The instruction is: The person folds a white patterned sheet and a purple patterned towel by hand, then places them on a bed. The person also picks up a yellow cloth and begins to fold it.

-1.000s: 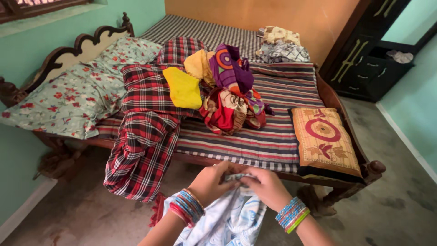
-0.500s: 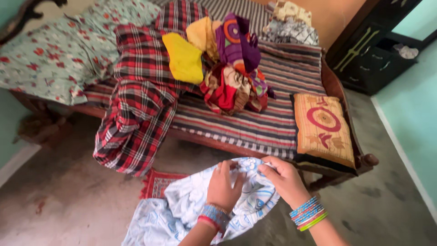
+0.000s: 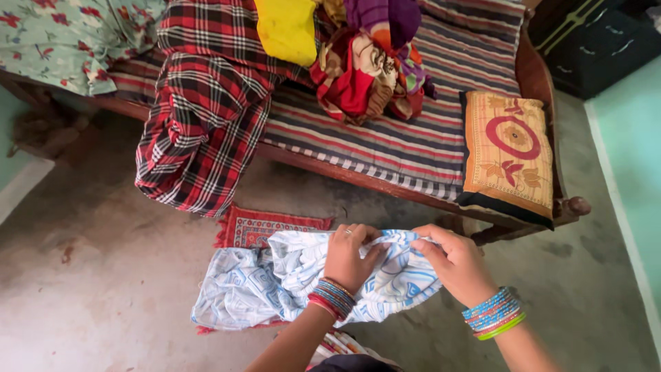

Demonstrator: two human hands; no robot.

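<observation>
One white cloth with a blue print (image 3: 289, 282) hangs bunched above the floor in front of the bed, gripped along its upper edge by both hands. The left hand (image 3: 350, 253) closes over the fabric near the middle; the right hand (image 3: 456, 263) pinches the edge just beside it. Each wrist carries a stack of coloured bangles. Under the cloth lies one small red patterned mat (image 3: 256, 227) on the grey concrete floor (image 3: 103, 275). One wooden bed (image 3: 544, 89) with a striped mattress carries one red checked blanket (image 3: 200, 131) spilling over its side, one heap of mixed clothes (image 3: 365, 69), one yellow cloth (image 3: 288, 29), one orange embroidered cushion (image 3: 509, 155) and one floral pillow (image 3: 62, 41). One dark cupboard (image 3: 599, 41) stands by the green wall (image 3: 630, 138).
</observation>
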